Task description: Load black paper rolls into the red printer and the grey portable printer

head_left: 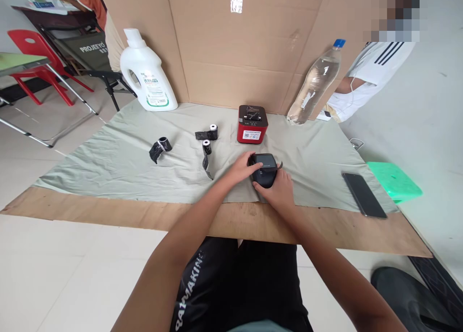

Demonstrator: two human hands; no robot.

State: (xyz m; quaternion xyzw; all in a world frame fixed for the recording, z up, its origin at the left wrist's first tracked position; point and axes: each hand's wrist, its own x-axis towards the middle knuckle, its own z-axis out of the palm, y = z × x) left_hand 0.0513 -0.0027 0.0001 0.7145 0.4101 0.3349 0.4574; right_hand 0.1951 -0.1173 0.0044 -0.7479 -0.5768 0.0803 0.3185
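Observation:
Near the table's front edge, my left hand point(241, 169) grips the left side of a small black portable printer point(265, 178), its thumb on the top. My right hand point(280, 190) wraps round the printer's right side and front. A dark flap or strip sticks out at its upper right. Just behind it stands a red and black box-shaped printer point(250, 129) with a white label on its front. To the left lie several small rolls: one dark roll point(161, 146) with a loose tail, another point(210, 131) farther back, and one point(206, 149) with its strip hanging forward.
A white detergent jug point(148, 79) stands at the back left and a clear bottle point(318, 84) at the back right, before a cardboard screen point(231, 47). A phone point(363, 194) lies at the right. Beyond are a green stool point(394, 180) and a person in a white sleeve point(383, 67).

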